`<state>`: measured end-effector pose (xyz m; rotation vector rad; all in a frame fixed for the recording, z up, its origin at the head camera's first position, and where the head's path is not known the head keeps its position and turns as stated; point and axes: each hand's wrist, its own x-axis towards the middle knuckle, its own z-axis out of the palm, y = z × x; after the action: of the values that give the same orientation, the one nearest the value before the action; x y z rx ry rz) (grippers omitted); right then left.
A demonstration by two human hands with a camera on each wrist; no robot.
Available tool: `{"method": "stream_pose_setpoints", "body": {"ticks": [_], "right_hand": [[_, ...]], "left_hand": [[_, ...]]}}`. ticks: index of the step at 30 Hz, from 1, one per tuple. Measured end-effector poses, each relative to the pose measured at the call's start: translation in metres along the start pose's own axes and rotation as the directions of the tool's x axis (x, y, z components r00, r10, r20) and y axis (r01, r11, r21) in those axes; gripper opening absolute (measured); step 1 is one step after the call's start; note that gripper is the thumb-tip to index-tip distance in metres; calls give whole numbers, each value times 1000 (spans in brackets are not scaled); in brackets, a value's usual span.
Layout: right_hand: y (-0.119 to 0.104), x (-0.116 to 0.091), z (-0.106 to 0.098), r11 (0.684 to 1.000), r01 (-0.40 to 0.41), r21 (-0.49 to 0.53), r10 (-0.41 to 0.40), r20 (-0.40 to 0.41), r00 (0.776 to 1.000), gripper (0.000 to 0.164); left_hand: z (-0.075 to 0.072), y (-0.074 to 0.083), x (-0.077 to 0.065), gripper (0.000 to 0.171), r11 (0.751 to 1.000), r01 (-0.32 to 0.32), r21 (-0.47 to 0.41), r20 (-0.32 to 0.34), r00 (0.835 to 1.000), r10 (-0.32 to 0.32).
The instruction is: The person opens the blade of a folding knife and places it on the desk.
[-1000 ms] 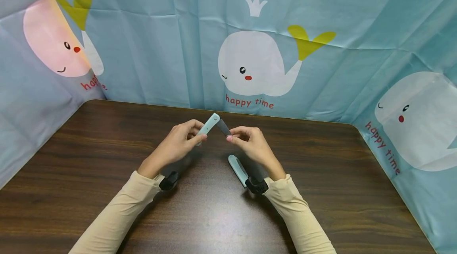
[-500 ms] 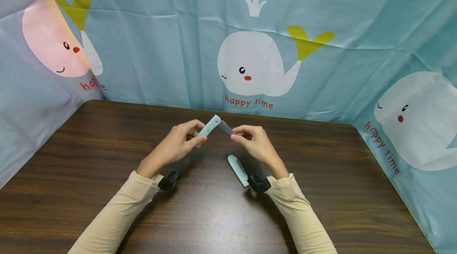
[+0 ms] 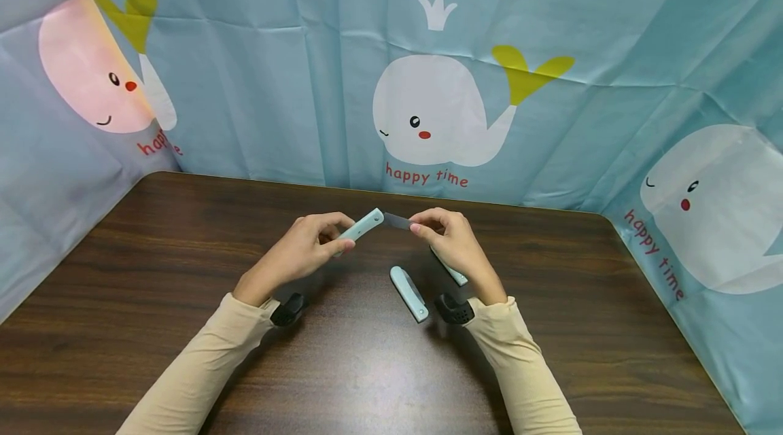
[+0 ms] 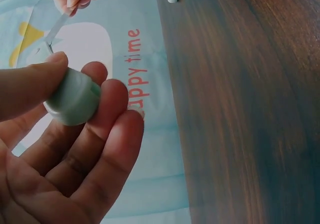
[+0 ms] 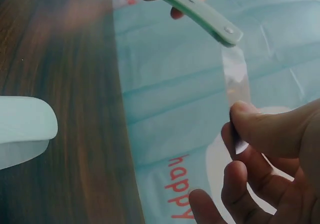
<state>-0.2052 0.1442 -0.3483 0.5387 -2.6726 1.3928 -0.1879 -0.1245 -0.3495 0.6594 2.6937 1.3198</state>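
Over the far part of the table, a folding knife (image 3: 365, 223) with a mint-green handle is held in the air between both hands. Its handle sits between the thumb and fingers of my left hand (image 3: 301, 251); the left wrist view shows the rounded handle end (image 4: 74, 98) there. My right hand (image 3: 451, 239) pinches the grey blade (image 5: 236, 76) near its tip with thumb and forefinger. The blade stands swung well out of the handle, at a wide angle. A second mint folding knife (image 3: 408, 293) lies folded on the table, left of my right wrist.
Another mint knife (image 3: 451, 270) lies on the brown wooden table (image 3: 342, 367), partly hidden below my right hand. Behind the table's far edge hangs a blue curtain (image 3: 275, 95) printed with whales. Dark wrist cameras sit at both cuffs.
My right hand has moved right, drawing the blade further out and widening its angle to the handle. The handle has tilted flatter. The knife under my right hand has come into view.
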Motion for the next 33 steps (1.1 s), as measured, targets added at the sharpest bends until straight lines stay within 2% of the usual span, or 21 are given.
{"method": "stream_pose_setpoints", "body": {"ticks": [6, 13, 24, 33], "right_hand": [[2, -1, -3, 1000, 14, 22, -14, 28, 1000, 18], [4, -1, -4, 999, 30, 42, -31, 44, 999, 20], [2, 0, -4, 999, 53, 3, -53, -16, 998, 14], [2, -2, -6, 997, 47, -69, -49, -19, 999, 15]], "left_hand": [[2, 2, 0, 17, 1000, -21, 17, -47, 999, 21], [2, 3, 0, 19, 1000, -13, 27, -76, 997, 15], [2, 4, -1, 33, 1000, -8, 7, -11, 1000, 8], [6, 1, -1, 40, 999, 36, 38, 97, 995, -40]]}}
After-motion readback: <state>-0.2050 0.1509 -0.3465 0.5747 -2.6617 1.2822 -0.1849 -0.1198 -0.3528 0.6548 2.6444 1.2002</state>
